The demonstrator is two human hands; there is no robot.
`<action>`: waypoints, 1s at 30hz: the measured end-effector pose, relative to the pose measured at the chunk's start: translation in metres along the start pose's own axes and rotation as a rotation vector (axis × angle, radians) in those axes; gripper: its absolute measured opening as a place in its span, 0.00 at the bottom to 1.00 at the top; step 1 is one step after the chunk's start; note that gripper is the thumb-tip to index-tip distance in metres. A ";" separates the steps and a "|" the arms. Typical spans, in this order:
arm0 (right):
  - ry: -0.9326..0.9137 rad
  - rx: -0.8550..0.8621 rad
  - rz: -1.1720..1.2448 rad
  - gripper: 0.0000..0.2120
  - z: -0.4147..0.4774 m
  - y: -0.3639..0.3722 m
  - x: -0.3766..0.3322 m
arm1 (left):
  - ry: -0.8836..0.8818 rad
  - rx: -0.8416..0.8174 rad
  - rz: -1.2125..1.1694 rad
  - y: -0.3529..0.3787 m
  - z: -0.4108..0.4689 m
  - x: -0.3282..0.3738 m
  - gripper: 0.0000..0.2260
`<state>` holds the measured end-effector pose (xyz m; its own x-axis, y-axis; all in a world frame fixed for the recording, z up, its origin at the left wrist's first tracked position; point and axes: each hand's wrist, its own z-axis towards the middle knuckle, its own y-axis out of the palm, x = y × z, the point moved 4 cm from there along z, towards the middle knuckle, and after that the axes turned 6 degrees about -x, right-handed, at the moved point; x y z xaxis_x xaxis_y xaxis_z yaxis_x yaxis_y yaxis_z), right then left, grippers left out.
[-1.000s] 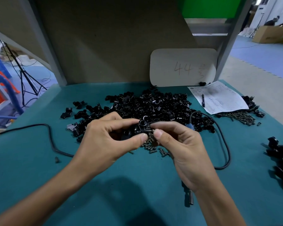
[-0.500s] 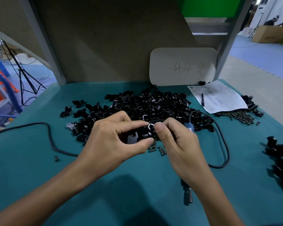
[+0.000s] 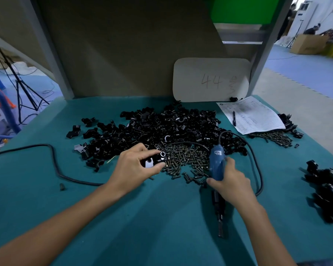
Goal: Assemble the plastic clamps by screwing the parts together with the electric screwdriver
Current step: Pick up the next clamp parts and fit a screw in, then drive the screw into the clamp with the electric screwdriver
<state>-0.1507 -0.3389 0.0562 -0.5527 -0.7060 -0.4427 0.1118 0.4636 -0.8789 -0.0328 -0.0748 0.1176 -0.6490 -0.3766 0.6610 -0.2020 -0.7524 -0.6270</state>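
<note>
1. Left hand point(image 3: 136, 167), over the counter point(image 3: 161, 217): thumb and fingers clasp a black plastic clamp point(image 3: 156, 160), its round bore facing up.
2. Between the hands: loose screws point(image 3: 185, 160) lie scattered, just beside the clamp.
3. Beyond both hands: a heap of black clamp parts point(image 3: 161, 127).
4. Right hand point(image 3: 231, 179): fingers wrapped round the blue electric screwdriver point(image 3: 216, 164), bit end pointing toward the person.
5. Right of the right hand, well apart: a cluster of black clamps point(image 3: 331, 189).

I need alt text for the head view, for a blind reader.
A left hand holds a black clamp at a teal table while the right hand grips a blue screwdriver. Screws lie between the hands, a pile of black parts beyond.
</note>
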 end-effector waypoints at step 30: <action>0.236 0.290 2.185 0.21 0.020 -0.009 -0.046 | -0.015 -0.048 -0.101 0.023 -0.013 0.002 0.19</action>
<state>-0.1095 -0.3217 0.0807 0.5084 0.7157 -0.4789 0.5829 0.1233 0.8031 -0.0480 -0.0856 0.0990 -0.6124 -0.3090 0.7277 -0.3004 -0.7605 -0.5757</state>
